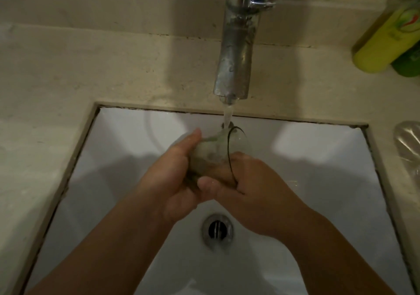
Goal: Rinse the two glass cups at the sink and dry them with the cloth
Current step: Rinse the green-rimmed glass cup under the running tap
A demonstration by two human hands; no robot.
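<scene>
Both hands wrap one glass cup over the sink: left hand curled round its side, right hand gripping at 4 o'clock. Water from tap hits cup's rim at 12. Drain at 6. Yellow-green bottle on tabletop, approx 2 o'clock.

The single head view looks steeply down and forward from above the sink, close enough that the white basin fills the lower two thirds and both forearms enter from the bottom edge. The faucet rises at top centre with the counter beyond, the wide lens bending the basin's edges outward, and the left hand and right hand meet near the middle of the frame
</scene>
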